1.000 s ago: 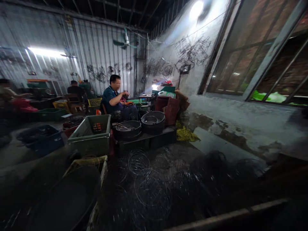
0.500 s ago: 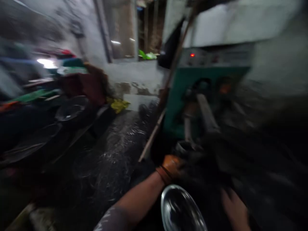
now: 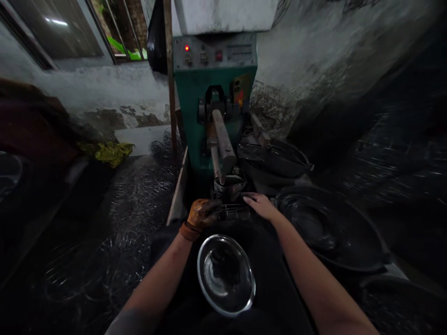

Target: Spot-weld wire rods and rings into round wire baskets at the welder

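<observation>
My left hand [image 3: 202,214], in an orange-brown work glove, is closed on the left end of a small wire frame [image 3: 233,212]. My bare right hand [image 3: 260,204] grips the frame's right end, its fingertips partly lost in the dark. Right behind the frame stand the two arms [image 3: 223,139] of a green welding machine [image 3: 192,111], one above the other. A shiny metal bowl [image 3: 246,298] rests below my hands, in front of my body, with dark small pieces inside that I cannot make out.
Tangled wire pieces [image 3: 129,209] cover the floor at left. Large dark basins [image 3: 363,232] stand at right, with wire in them. A wooden board [image 3: 178,186] leans left of the machine, near a yellow cloth [image 3: 113,153]. A red lamp [image 3: 186,48] glows on the panel.
The view has swung right and steadied, bringing the machine to the middle. My right hand has come up from the lower right to the wire frame beside my left hand.
</observation>
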{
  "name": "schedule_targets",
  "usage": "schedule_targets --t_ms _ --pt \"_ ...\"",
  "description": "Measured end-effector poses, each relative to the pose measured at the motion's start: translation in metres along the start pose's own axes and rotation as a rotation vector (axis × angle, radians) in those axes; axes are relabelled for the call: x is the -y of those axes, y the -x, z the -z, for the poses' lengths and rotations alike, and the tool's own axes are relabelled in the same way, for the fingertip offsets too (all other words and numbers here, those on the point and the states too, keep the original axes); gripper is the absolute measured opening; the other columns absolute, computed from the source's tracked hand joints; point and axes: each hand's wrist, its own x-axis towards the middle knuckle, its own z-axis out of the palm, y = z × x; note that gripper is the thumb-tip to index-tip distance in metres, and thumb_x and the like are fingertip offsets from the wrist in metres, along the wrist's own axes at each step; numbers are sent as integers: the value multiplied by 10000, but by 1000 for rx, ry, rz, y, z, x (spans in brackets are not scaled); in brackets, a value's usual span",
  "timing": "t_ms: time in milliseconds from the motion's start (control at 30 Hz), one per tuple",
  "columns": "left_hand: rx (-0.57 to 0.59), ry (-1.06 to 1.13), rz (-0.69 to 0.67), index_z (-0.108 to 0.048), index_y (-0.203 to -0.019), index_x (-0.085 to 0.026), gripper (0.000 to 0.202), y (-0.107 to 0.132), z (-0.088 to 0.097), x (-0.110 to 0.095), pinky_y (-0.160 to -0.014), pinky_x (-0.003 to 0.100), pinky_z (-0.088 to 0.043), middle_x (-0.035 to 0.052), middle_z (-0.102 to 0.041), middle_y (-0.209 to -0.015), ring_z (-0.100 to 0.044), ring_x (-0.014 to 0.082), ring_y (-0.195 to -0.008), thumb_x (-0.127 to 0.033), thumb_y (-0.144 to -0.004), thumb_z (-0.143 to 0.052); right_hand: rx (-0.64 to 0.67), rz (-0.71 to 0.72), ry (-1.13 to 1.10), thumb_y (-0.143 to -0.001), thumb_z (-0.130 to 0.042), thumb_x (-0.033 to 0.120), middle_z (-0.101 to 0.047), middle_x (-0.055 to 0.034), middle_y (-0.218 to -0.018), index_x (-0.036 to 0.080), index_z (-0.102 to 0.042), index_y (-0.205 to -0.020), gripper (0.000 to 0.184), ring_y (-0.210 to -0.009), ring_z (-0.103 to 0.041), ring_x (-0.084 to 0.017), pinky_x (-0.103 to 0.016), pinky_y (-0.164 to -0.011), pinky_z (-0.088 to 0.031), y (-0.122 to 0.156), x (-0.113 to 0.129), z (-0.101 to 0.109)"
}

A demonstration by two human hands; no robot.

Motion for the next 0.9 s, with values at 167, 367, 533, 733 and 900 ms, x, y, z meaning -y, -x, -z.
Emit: schedule_targets --t_ms 167,367,533,733,900 --pt "-56 59 -2 -780 -1152 -172 270 -2 2 -1 -888 332 -621 89 -814 -1071 -782 213 -967 -265 -902 -738 285 -136 -149 -710 -735 741 -769 -49 -852 194 -753 -804 555 -911 -689 -271 -428 -922 -549 -6 12 -2" --pt "-55 -20 190 -751 -1226 -200 343 -5 6 -1 -973 386 -606 89 -789 -1177 -752 246 -1087 -300 -899 -731 302 -206 -228 -675 -812 644 -766 -57 -874 173 -761 -882 517 -870 -665 -235 -395 -900 -530 -9 11 -2" --pt "-30 -47 267 -621 -1411 -178 545 -3 12 -3 -1150 417 -518 111 -685 -1408 -643 257 -1313 -284 -885 -719 223 -288 -229 -740 -798 521 -780 -86 -869 189 -742 -822 347 -859 -680 -245 -382 -871 -547 -13 9 8" --pt "68 -151 324 -543 -1496 -132 813 -2 0 0 -1214 488 -454 172 -616 -1484 -574 339 -1388 -420 -779 -797 108 -228 -150 -759 -731 485 -800 -96 -913 196 -762 -840 301 -948 -706 -290 -397 -916 -544 -10 22 11" --pt "-6 -171 538 -485 -1559 -119 889 -3 -6 -4 -1227 447 -428 177 -580 -1522 -542 331 -1422 -430 -781 -783 -8 -198 -217 -711 -761 489 -784 -81 -816 210 -740 -755 283 -866 -715 -279 -365 -818 -565 -4 25 1"
